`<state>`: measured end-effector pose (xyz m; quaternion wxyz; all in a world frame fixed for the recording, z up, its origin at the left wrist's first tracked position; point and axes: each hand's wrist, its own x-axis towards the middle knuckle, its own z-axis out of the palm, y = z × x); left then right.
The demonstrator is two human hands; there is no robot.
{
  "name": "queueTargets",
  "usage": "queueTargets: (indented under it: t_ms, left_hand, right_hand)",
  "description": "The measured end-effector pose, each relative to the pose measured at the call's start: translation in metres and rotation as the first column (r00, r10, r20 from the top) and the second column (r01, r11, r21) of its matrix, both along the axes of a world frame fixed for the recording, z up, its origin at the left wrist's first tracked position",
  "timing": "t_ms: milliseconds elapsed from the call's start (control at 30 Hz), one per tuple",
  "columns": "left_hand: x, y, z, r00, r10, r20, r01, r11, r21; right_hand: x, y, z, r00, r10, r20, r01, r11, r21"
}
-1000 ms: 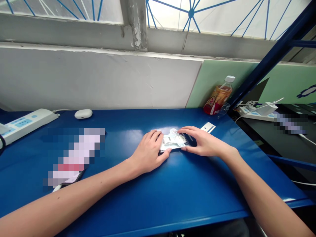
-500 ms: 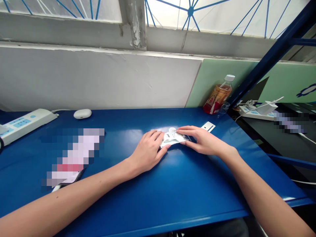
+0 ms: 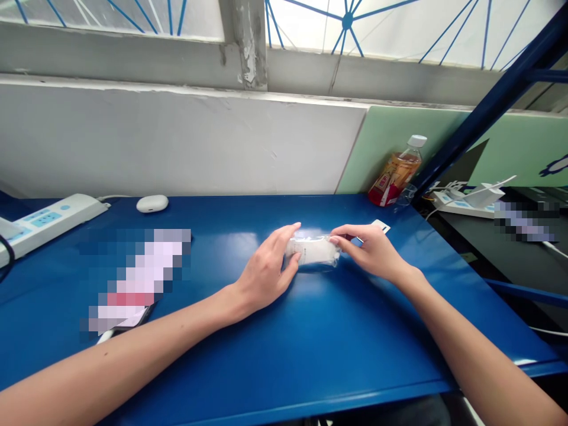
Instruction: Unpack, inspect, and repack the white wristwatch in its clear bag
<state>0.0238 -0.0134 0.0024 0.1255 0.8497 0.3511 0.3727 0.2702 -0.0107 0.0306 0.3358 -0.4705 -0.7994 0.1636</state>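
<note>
A small clear plastic packet (image 3: 315, 251) with something white inside lies above the middle of the blue desk, faint print showing on its left part. My left hand (image 3: 268, 260) holds its left end, thumb on the near side and fingers behind. At the other end, my right hand (image 3: 370, 251) pinches the upper right corner between thumb and forefinger. A white card (image 3: 381, 225) with a dark mark sticks out behind the right hand, which covers most of it. What the packet contains is too indistinct to name.
On the left of the blue desk (image 3: 275, 361) lie a blurred-out phone (image 3: 133, 316) with a cable, a white earbud case (image 3: 152, 204) and a power strip (image 3: 53, 222). A drink bottle (image 3: 396, 174) leans at the back right, near a blue slanted post (image 3: 479, 112).
The packet has turned over: its shiny, crinkled face with a round white piece has given way to a smooth white printed one. My right fingers have drawn together at its right corner.
</note>
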Motion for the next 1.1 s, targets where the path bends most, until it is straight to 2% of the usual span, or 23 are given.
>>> queueTargets:
  t_ms: [133,233,300,367,467,600,800,1000,1100]
  left_hand:
    - [0.0,0.002,-0.001,0.994,-0.028,-0.108,0.025,0.999,-0.029]
    - [0.001,0.003,-0.003,0.964,-0.023,-0.266,-0.005,0.995,-0.103]
    - [0.002,0.005,-0.004,0.923,-0.023,-0.383,-0.037,0.988,-0.147]
    - [0.003,0.005,-0.004,0.894,-0.023,-0.448,-0.059,0.984,-0.169]
    - [0.004,0.005,-0.003,0.886,-0.026,-0.463,-0.065,0.982,-0.179]
    - [0.003,0.004,-0.003,0.883,-0.03,-0.468,-0.05,0.986,-0.157]
    - [0.003,0.003,-0.004,0.883,-0.038,-0.467,-0.025,0.991,-0.129]
    - [0.006,0.001,-0.001,0.873,0.044,-0.485,-0.092,0.993,-0.076]
    - [0.006,0.001,0.0,0.877,0.041,-0.479,-0.089,0.993,-0.079]
  right_hand:
    - [-0.002,0.002,-0.005,1.0,-0.01,0.004,0.01,0.998,-0.067]
    - [0.001,0.005,-0.008,0.99,0.0,0.144,0.004,1.0,-0.03]
    - [0.006,0.005,-0.007,0.968,0.041,0.248,-0.048,0.999,0.022]
    - [0.01,0.005,-0.004,0.949,0.122,0.29,-0.133,0.991,0.018]
    - [0.014,0.002,0.0,0.929,0.232,0.289,-0.219,0.973,-0.078]
    - [0.012,0.001,-0.001,0.919,0.235,0.318,-0.2,0.97,-0.139]
    - [0.006,0.0,-0.007,0.931,0.21,0.3,-0.182,0.976,-0.117]
    - [0.001,-0.002,-0.006,0.928,0.196,0.317,-0.175,0.98,-0.095]
    - [0.001,-0.003,-0.004,0.924,0.198,0.328,-0.176,0.98,-0.095]
